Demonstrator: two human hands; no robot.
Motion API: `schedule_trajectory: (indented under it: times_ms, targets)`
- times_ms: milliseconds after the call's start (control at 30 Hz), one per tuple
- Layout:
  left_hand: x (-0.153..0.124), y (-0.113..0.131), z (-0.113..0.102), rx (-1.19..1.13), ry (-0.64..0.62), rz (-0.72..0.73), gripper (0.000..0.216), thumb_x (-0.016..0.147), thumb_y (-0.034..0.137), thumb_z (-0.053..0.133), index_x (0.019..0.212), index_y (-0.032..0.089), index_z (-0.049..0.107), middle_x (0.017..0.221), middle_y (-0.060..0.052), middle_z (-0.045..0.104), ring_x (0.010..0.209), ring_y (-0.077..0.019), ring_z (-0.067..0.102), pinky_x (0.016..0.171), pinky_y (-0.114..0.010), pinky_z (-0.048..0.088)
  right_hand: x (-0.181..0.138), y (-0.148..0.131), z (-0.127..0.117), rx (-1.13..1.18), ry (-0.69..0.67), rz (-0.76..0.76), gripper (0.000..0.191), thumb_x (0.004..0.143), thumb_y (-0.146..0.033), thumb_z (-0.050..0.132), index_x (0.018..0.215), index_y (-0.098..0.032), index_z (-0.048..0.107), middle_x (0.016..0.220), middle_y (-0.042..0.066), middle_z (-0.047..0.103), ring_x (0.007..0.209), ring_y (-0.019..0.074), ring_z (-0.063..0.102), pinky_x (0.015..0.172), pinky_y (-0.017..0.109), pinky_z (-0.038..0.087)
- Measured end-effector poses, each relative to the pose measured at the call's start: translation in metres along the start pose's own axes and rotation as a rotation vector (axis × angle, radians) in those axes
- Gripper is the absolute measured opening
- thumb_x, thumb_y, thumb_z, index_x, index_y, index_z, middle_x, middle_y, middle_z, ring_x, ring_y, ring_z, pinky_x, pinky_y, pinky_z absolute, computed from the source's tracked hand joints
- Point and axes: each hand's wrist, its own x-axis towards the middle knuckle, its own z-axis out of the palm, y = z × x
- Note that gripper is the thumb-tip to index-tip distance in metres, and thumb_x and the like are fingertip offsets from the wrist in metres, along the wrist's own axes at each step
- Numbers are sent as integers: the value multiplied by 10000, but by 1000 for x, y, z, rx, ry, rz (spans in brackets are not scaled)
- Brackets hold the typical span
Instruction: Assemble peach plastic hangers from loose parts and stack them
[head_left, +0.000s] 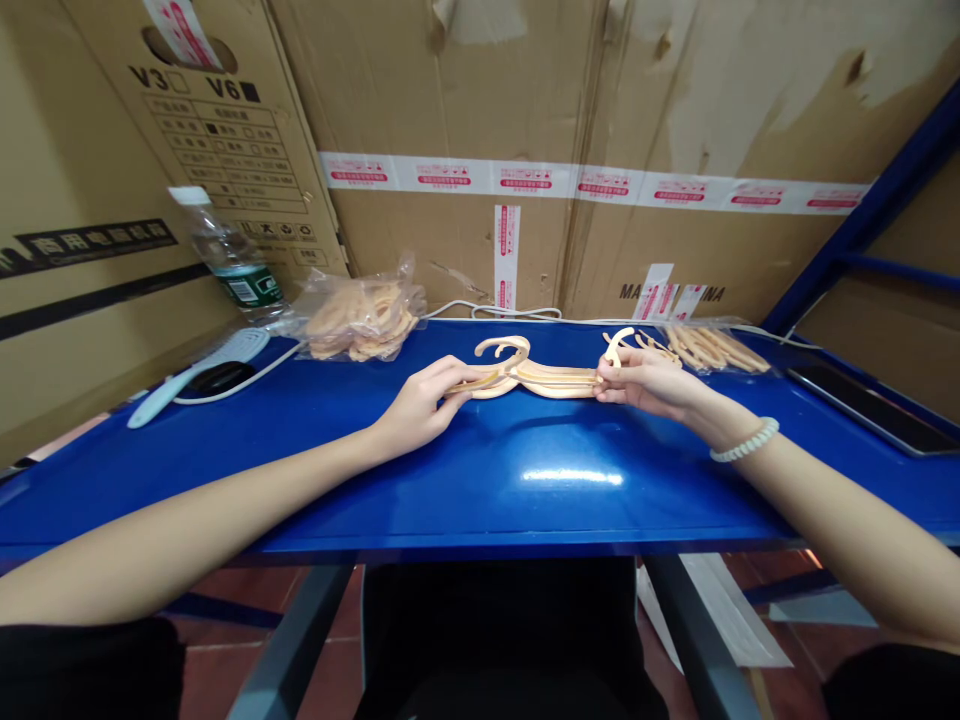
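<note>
A peach-coloured plastic clothes hanger (555, 378) is held between both hands just above the blue table, its curved hook pointing up and to the left. It looks like more than one layer of hanger pieces together. My left hand (424, 408) pinches the hanger's left arm between thumb and fingers. At its other end, my right hand (645, 380) has its fingers closed on the right arm. A paler curved hook piece (619, 345) sticks up from the right fingers; whether it is joined to the hanger I cannot tell.
A clear bag of peach plastic pieces (360, 318) lies at the back left, beside a water bottle (238, 262) and a light blue hairbrush (199, 372). Back right are bagged long pieces (716, 348) and a dark phone (874, 405). Cardboard (450, 240) walls the rear; a white cable (517, 313) runs along it.
</note>
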Motion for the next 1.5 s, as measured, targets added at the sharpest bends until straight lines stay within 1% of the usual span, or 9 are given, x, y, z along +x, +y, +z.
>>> schedule_trajectory:
  times_ms: [200, 433, 567, 667, 767, 967, 1100, 1233, 1500]
  targets:
    - [-1, -1, 1, -8, 2, 24, 257, 1005, 168, 513, 1192, 160, 690, 1091, -113, 687, 1007, -216, 661, 905, -330, 545, -1, 1, 4, -51, 15, -57, 362, 637, -284, 989, 703, -191, 646, 703, 35, 693, 686, 179, 702, 666, 279, 649]
    - [0, -3, 3, -25, 25, 60, 292, 998, 152, 524, 1244, 172, 681, 1142, -119, 709, 1057, -235, 676, 944, -364, 556, 0, 6, 7, -103, 124, -117, 391, 682, -271, 967, 739, -178, 591, 673, 69, 707, 613, 178, 707, 636, 260, 629]
    - [0, -1, 2, -18, 19, 40, 282, 999, 151, 532, 1239, 159, 679, 1118, -115, 716, 1012, -221, 682, 911, -336, 555, 1, 9, 10, -107, 197, -223, 456, 646, -317, 988, 708, -194, 554, 667, 53, 705, 620, 179, 700, 648, 283, 621]
    - [1, 2, 2, -20, 11, 50, 296, 1003, 148, 527, 1265, 162, 664, 1146, -112, 718, 1013, -214, 682, 913, -325, 551, 0, 8, 14, -68, 161, -279, 511, 600, -383, 1008, 695, -198, 541, 747, 59, 730, 646, 174, 691, 661, 294, 604]
    - [1, 4, 2, -21, 11, 96, 295, 1005, 130, 519, 1261, 162, 661, 1195, -118, 712, 1074, -216, 676, 956, -326, 541, -2, 5, 17, -48, 91, -284, 488, 632, -476, 983, 758, -191, 608, 865, 79, 756, 801, 205, 715, 751, 317, 594]
    - [1, 1, 1, 16, 35, 71, 265, 1000, 125, 530, 1229, 135, 663, 1076, -114, 708, 974, -201, 679, 877, -315, 561, -5, -5, 4, -1, -14, -115, 428, 705, -464, 955, 794, -190, 639, 1040, 98, 747, 1034, 265, 702, 875, 383, 594]
    - [1, 0, 1, 23, 38, 73, 257, 1000, 127, 533, 1220, 135, 665, 1077, -119, 704, 983, -207, 679, 877, -328, 566, -6, -7, -1, 19, -104, -4, 390, 744, -394, 943, 794, -182, 619, 919, 77, 720, 1002, 277, 729, 859, 369, 607]
    - [1, 1, 2, 23, 45, 99, 250, 999, 120, 536, 1211, 135, 668, 1106, -127, 708, 1031, -215, 682, 915, -336, 566, -5, -5, 0, 23, -126, -4, 347, 794, -354, 909, 798, -176, 611, 835, 68, 698, 896, 225, 733, 799, 316, 617]
    - [1, 2, 3, 19, 40, 140, 310, 993, 85, 516, 1261, 163, 651, 1122, -105, 713, 1043, -202, 688, 936, -324, 568, 0, 4, 5, -5, -1, -117, 464, 623, -362, 1015, 756, -176, 610, 752, 47, 706, 718, 178, 715, 691, 269, 642]
